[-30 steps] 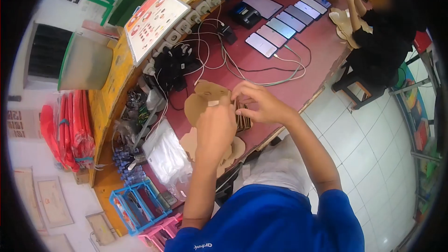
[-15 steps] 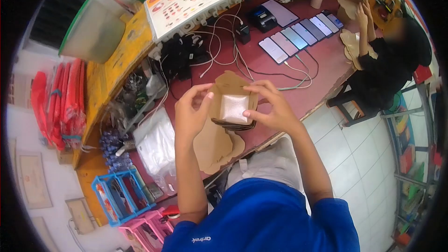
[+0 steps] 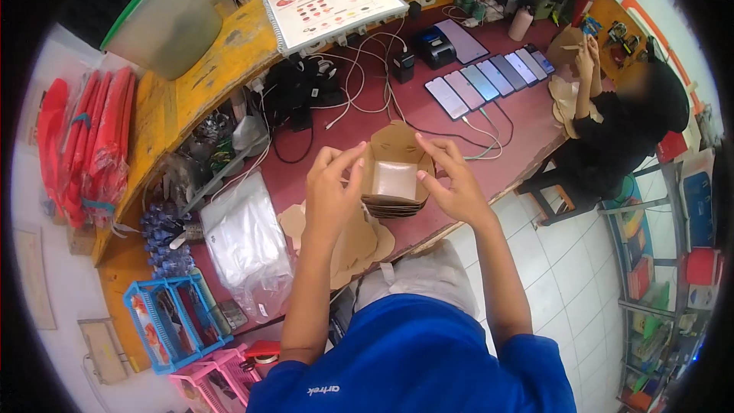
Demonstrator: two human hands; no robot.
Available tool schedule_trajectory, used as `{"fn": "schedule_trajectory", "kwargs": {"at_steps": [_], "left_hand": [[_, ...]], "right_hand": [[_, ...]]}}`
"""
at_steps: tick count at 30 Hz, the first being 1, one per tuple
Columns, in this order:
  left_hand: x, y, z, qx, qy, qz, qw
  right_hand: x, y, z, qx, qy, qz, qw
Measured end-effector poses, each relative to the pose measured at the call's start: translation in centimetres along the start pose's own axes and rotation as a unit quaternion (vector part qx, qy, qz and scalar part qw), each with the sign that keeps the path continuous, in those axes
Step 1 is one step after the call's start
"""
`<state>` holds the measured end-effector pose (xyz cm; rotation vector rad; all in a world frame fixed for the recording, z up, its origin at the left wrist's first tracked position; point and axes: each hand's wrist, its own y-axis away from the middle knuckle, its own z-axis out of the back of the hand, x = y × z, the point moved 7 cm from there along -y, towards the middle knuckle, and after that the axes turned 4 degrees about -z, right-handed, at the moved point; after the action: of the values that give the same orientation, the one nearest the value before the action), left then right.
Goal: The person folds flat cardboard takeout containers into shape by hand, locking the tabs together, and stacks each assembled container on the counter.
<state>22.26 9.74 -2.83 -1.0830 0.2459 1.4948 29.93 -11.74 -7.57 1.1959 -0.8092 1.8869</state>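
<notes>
An open brown cardboard box with a pale, shiny inner bottom sits on top of a nested stack of similar boxes. My left hand is at the box's left side, thumb and forefinger apart near its rim. At the right side is my right hand, fingers spread, with the thumb by the right wall and the forefinger near the far corner. Both hands look open; whether the fingertips touch the cardboard is hard to tell. Flat brown cardboard blanks lie below the stack, partly behind my left forearm.
Clear plastic bags lie left of the blanks, above a blue basket and a pink basket. Several phones with cables lie on the red tabletop. Another person at right handles brown cardboard.
My thumbs and fingers have eased outward from the box; the right thumb has moved from inside it to its right wall. The camera view has shifted. The co-worker's hands have moved.
</notes>
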Motion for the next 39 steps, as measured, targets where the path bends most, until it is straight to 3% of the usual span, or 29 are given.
{"fn": "schedule_trajectory", "kwargs": {"at_steps": [3, 5, 8, 11, 15, 17, 29, 31, 33, 35, 36, 38, 39], "left_hand": [[-0.7, 0.2, -0.4, 0.042, 0.031, 0.008, 0.999], [-0.3, -0.1, 0.1, 0.030, 0.048, 0.022, 0.998], [0.3, -0.3, 0.6, 0.030, 0.068, 0.037, 0.997], [1.1, 0.4, 0.1, 0.023, 0.085, 0.028, 0.996], [0.9, 0.8, 0.6, 0.006, 0.108, 0.036, 0.993], [1.2, 1.0, 0.9, 0.003, 0.107, 0.034, 0.994], [3.1, 2.3, 0.1, 0.069, 0.175, 0.038, 0.981], [3.2, 2.6, 0.0, 0.082, 0.172, 0.033, 0.981], [2.5, 2.9, 1.1, 0.048, 0.089, -0.053, 0.993], [3.6, 4.7, 2.1, 0.023, 0.126, -0.042, 0.991], [4.5, 6.2, 2.4, -0.003, 0.160, -0.029, 0.987], [7.5, 8.8, -0.5, 0.028, 0.152, 0.004, 0.988], [7.4, 9.3, -2.6, 0.050, 0.107, -0.005, 0.993]], "right_hand": [[1.0, 0.1, -0.4, -0.043, 0.025, 0.044, 0.998], [2.4, 1.2, 0.5, -0.180, 0.065, 0.013, 0.981], [1.1, 2.4, 0.7, -0.208, 0.123, -0.068, 0.968], [2.9, 2.2, 0.3, -0.245, 0.150, -0.002, 0.958], [4.1, 1.8, -0.7, -0.251, 0.131, 0.075, 0.956], [4.2, 1.6, -1.0, -0.239, 0.104, 0.026, 0.965], [2.2, 1.0, -0.7, -0.277, 0.111, 0.002, 0.954], [2.6, 1.0, -0.6, -0.262, 0.110, -0.016, 0.959], [3.8, 1.2, 0.1, -0.247, 0.110, -0.031, 0.962], [9.7, 2.5, 0.8, -0.273, 0.255, 0.188, 0.908], [11.7, 2.4, 1.5, -0.268, 0.257, 0.191, 0.909], [13.7, 1.8, -0.8, -0.027, 0.190, 0.173, 0.966], [13.3, 1.4, -1.3, -0.027, 0.186, 0.169, 0.968]]}}
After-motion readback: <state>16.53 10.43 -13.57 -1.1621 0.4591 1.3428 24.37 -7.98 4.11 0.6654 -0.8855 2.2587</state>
